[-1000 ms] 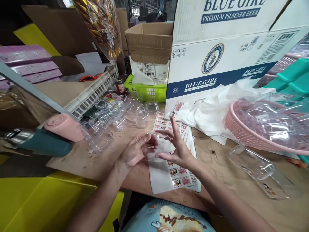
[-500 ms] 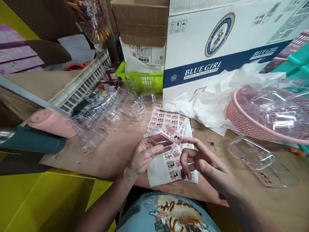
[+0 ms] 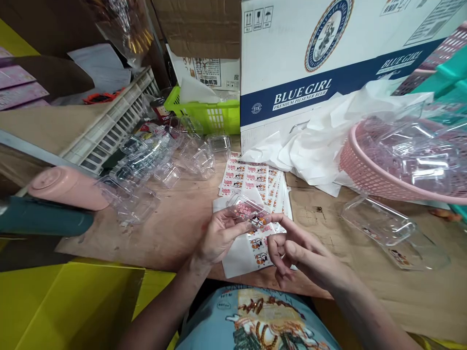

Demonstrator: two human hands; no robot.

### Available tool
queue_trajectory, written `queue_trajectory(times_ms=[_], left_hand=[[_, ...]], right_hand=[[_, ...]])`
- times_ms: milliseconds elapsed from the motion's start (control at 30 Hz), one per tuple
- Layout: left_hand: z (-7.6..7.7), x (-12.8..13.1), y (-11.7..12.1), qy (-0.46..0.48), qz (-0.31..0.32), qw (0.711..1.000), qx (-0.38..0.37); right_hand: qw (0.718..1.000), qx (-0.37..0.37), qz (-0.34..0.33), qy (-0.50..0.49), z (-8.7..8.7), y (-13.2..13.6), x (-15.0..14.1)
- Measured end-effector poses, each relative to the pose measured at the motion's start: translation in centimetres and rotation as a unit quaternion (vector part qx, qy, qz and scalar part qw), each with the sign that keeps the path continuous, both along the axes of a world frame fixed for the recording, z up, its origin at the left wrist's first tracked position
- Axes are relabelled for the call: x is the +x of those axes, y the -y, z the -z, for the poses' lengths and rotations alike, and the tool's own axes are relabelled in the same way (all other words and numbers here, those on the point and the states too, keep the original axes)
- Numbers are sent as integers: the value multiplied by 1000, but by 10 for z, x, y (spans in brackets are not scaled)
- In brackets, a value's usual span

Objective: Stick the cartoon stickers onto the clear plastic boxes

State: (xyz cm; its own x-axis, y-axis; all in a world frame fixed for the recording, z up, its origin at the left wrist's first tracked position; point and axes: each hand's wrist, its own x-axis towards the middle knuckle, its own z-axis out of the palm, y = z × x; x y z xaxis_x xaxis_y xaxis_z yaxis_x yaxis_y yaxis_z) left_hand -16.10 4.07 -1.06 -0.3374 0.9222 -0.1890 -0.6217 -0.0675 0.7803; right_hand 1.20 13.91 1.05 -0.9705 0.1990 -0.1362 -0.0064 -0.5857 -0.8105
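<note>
My left hand (image 3: 216,237) pinches a small clear plastic box (image 3: 239,199) between thumb and fingers, above a stack of sticker sheets (image 3: 239,177). A clear sticker (image 3: 250,215) with pink lettering and cartoon cats lies against the box's face. My right hand (image 3: 297,248) has its index finger stretched out, the tip touching the sticker's right end. The other right fingers are loosely bent, with nothing gripped in them. Bare white backing paper (image 3: 233,260) shows on the near sheet, beside several remaining cat stickers.
Clear plastic boxes (image 3: 197,155) pile up at the left, behind a pink bottle (image 3: 67,187). On the right, a pink basket (image 3: 386,177) holds more boxes, and an open stickered box (image 3: 383,226) lies before it. Crumpled white paper (image 3: 310,150) fronts a large carton (image 3: 284,58).
The sticker has gone from my right fingertip onto the box, its printing now facing me. My right index finger has moved slightly left and down. The camera view has shifted a little.
</note>
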Motion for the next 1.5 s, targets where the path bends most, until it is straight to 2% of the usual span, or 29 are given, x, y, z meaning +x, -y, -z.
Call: queue_trajectory(times_ms=[600,833,1067,1200,1267,1300,1333,1433,1500], left_hand=[[1,-2,0,1,13,1000,5],[6,-2,0,-13,14,1000,18],[1,-2,2,-4,22,1000,15],[1,4,0,-6,-33,999,-4],[2,10,-3,-26,-80,996,-12],[2,13,-4,-33,-101,994,-15],[2,15,-6,-37,-119,992,-15],[1,20,-8,-30,-151,988,-18],[-1,22,-9,-16,-154,988,-22]], right_hand=[[999,12,13,51,8,-1,2],[996,49,21,75,4,2,1],[983,119,47,133,-9,6,-5],[968,175,61,171,-12,9,-8],[943,262,76,189,-9,13,-8],[917,331,93,201,-7,15,-8],[878,412,119,213,-4,18,-7],[726,624,197,210,8,25,-5],[660,703,198,174,14,27,-5]])
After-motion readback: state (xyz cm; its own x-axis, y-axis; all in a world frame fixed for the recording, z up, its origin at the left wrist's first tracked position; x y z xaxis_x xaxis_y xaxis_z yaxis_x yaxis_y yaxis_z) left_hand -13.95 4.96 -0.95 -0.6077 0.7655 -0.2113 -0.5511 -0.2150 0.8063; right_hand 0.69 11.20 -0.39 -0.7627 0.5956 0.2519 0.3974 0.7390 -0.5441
